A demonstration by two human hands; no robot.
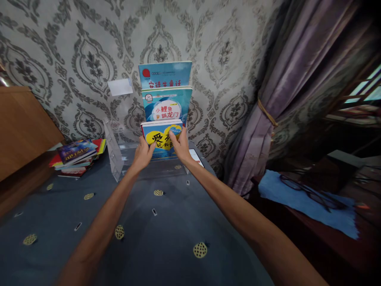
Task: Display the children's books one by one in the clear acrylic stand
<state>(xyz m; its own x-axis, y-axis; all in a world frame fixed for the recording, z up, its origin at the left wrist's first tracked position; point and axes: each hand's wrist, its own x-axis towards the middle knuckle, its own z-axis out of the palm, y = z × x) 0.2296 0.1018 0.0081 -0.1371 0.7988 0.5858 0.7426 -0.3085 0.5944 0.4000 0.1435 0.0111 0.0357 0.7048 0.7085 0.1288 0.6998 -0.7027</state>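
Observation:
Both my hands grip the front books, whose top one has a blue cover with a yellow patch and black lettering (160,153). My left hand (143,153) holds the left edge with the thumb over the cover. At the right edge is my right hand (181,145), its thumb also on the cover. Behind stands a teal book (167,109) with a white oval and red title. Farther back and higher rises another blue book (166,73). They stand at the right part of a clear tiered rack (114,155). My hands hide some of the front cover.
A pile of books (79,155) lies left of the rack, near a wooden panel (28,127). A white card (120,86) tops the rack's left part. Behind is a patterned wall. At right hang a purple curtain (279,87) and, lower, glasses (312,192) on a blue cloth (274,186).

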